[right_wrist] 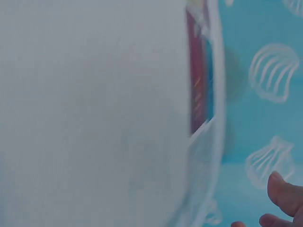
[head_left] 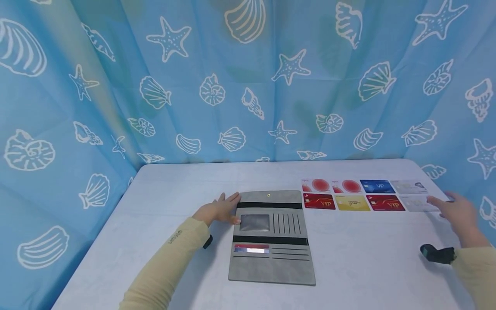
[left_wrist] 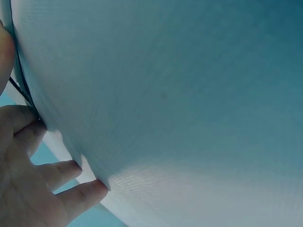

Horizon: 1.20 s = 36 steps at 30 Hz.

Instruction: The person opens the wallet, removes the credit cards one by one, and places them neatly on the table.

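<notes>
An unfolded grey wallet (head_left: pixel 271 271) lies flat in the middle of the table, with black bands, a clear window and several slots. One red-and-silver card (head_left: pixel 251 249) sits in a lower left slot. My left hand (head_left: pixel 221 209) rests at the wallet's left edge, thumb on the edge and fingers spread; the left wrist view shows the fingertips (left_wrist: pixel 97 189) on the cloth. At the far right, my right hand (head_left: pixel 459 213) is over the end of the card rows, beside a pale card (head_left: pixel 416 203). In the right wrist view its thumb (right_wrist: pixel 284 194) is extended, and I see nothing held.
Two rows of cards lie right of the wallet: red ones (head_left: pixel 319 201), a yellow one (head_left: pixel 352 203), a blue one (head_left: pixel 376 186) and pale ones. White cloth covers the table (head_left: pixel 174 181). A blue seashell curtain (head_left: pixel 248 86) hangs behind and at both sides.
</notes>
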### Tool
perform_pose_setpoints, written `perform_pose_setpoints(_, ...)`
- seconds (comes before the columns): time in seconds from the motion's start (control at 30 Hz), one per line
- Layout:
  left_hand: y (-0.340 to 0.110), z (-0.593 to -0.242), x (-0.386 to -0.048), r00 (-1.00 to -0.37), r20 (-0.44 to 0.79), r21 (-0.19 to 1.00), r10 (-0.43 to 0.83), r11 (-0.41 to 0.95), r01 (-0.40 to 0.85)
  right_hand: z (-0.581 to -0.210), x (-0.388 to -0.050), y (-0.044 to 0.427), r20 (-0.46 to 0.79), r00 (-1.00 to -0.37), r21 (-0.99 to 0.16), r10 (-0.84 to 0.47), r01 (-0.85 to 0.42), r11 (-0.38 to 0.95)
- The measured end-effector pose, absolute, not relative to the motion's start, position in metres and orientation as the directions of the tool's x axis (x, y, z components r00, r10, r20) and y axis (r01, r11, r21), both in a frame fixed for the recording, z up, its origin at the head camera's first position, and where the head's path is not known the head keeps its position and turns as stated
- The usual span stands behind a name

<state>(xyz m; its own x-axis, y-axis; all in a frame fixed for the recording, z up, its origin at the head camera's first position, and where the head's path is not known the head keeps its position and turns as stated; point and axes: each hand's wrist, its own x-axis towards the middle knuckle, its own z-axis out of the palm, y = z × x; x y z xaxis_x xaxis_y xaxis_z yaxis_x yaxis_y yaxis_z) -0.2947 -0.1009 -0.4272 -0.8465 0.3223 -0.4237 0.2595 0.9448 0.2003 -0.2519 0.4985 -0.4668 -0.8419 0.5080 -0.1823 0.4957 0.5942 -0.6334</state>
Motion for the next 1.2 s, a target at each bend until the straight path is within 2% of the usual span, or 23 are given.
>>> perform_pose_setpoints(0.27,-0.103,-0.43,-0.297,-0.851,-0.416,0.198,0.321,0.945,0.26,-0.414,-0.228,0.419,-0.034,-0.909,-0.679,0.414,0.325,0.658)
perform_pose_setpoints(0.47,-0.101,-0.43,-0.297,-0.85,-0.422,0.196,0.316,0.947,0.254,-0.406,-0.221,0.379,0.04,-0.923,-0.689,0.382,0.251,0.679)
perform_pose_setpoints(0.6,-0.101,-0.43,-0.297,-0.851,-0.42,0.189,0.315,0.948,0.258,-0.403,-0.218,0.357,0.069,-0.947,-0.695,0.314,0.18,0.696)
perform_pose_setpoints(0.67,-0.101,-0.43,-0.297,-0.851,-0.419,0.192,0.316,0.947,0.257,-0.415,-0.224,0.355,0.083,-0.956,-0.699,0.282,0.146,0.7)
perform_pose_setpoints(0.8,-0.102,-0.429,-0.297,-0.851,-0.418,0.202,0.32,0.945,0.256,-0.473,-0.258,0.376,0.117,-0.965,-0.689,0.235,0.092,0.719)
perform_pose_setpoints(0.87,-0.102,-0.429,-0.296,-0.851,-0.419,0.203,0.318,0.946,0.254,-0.484,-0.263,0.372,0.127,-0.969,-0.684,0.211,0.069,0.726)
perform_pose_setpoints(1.07,-0.101,-0.43,-0.295,-0.854,-0.42,0.202,0.306,0.949,0.241,-0.413,-0.211,0.284,0.047,-0.996,-0.74,0.071,0.013,0.673)
perform_pose_setpoints(1.2,-0.1,-0.43,-0.295,-0.855,-0.422,0.203,0.301,0.951,0.234,-0.401,-0.195,0.255,0.043,-0.999,-0.744,0.02,-0.019,0.668)
